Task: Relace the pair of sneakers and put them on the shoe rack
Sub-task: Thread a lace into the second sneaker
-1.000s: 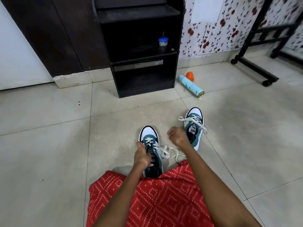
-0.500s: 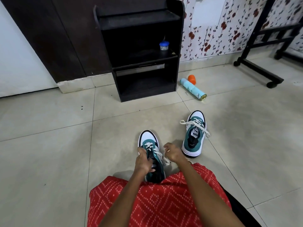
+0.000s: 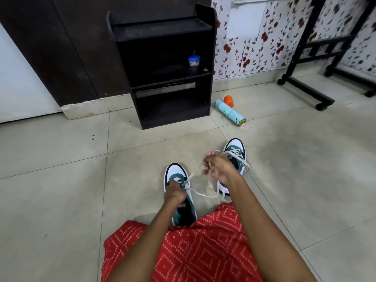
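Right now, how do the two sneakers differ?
The left hand grips the near sneaker at its eyelets; the far sneaker sits unheld. The near sneaker's lace trails loose to the right hand, which pinches it; the far sneaker is laced across its eyelets. Both are white and teal, toes pointing away.

Domestic interior, a room in a home: pale square tiles are covering the floor (image 3: 61,200), red-flowered wallpaper (image 3: 254,37) is lining the wall from 12 to 2 o'clock, and a dark wooden panel (image 3: 67,47) is standing at 11 o'clock. A small black shoe rack (image 3: 162,31) is standing at 12 o'clock, carrying a blue-lidded jar (image 3: 194,61) on its middle shelf. A pale blue spray can (image 3: 231,112) and an orange cap (image 3: 228,101) are lying on the floor at 1 o'clock, and a black wheeled frame (image 3: 303,90) is standing at 2 o'clock.
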